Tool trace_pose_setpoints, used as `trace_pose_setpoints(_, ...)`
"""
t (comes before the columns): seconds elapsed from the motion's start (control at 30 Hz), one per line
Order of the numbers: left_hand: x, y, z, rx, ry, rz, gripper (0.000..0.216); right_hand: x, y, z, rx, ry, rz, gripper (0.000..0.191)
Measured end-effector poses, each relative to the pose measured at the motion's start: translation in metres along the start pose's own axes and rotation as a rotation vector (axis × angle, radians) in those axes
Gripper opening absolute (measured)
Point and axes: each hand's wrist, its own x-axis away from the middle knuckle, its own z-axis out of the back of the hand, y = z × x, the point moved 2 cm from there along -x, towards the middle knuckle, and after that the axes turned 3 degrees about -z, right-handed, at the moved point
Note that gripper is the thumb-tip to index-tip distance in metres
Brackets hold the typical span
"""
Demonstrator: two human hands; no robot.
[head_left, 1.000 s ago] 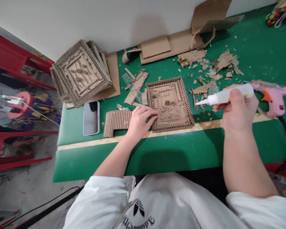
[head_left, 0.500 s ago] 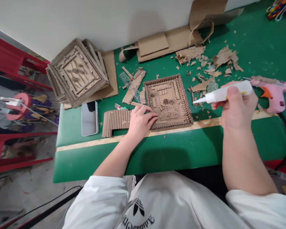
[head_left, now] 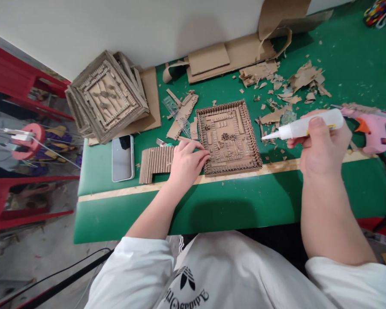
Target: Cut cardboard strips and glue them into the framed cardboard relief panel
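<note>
A square corrugated cardboard tray (head_left: 225,162) with ridged walls and glued strips inside lies in front of me. At its left wall is my left hand (head_left: 187,164), fingers bent and close together, fingertips over the edge; the thumb is mostly hidden. Under and beside that hand lies a ridged cardboard piece (head_left: 156,159), with a cutter blade (head_left: 161,142) just behind it. Held above the table to the right, a white glue bottle (head_left: 296,130) points its thin nozzle left towards the tray. My right hand (head_left: 323,148) is wrapped around the bottle, nozzle tip apart from the tray.
Stacked cardboard frames (head_left: 107,96) stand at the back left, near a phone (head_left: 122,159). A clear ruler (head_left: 176,113) lies among strips. Torn cardboard scraps (head_left: 305,79) spread behind the tray. A pink glue gun (head_left: 375,131) with a black cable sits at right.
My left hand has drawn slightly left along the tray's wall. The glue bottle stays in my right hand at nearly the same place; the view has shifted a little.
</note>
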Motion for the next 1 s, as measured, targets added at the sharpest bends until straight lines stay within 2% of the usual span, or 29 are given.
trace_pose_setpoints(0.3, 0.000, 0.007, -0.010, -0.096, -0.093, -0.059, 0.017, 0.001, -0.004, 0.000, -0.026, 0.003, -0.008, 0.041)
trace_pose_setpoints(0.53, -0.005, 0.010, -0.007, 0.001, -0.135, -0.018, 0.010, 0.002, -0.006, -0.001, -0.032, 0.015, -0.016, 0.039)
trace_pose_setpoints(0.63, -0.005, 0.008, -0.004, 0.080, -0.085, -0.018, 0.007, 0.001, -0.006, 0.001, -0.031, 0.014, -0.025, 0.039)
trace_pose_setpoints(0.83, 0.000, -0.003, 0.002, 0.146, 0.108, 0.025, 0.010, 0.000, -0.004, 0.004, -0.024, 0.041, -0.057, 0.040)
trace_pose_setpoints(1.0, 0.001, 0.000, -0.008, 0.088, 0.058, -0.068, 0.017, 0.000, -0.001, 0.005, 0.005, 0.041, -0.070, 0.039)
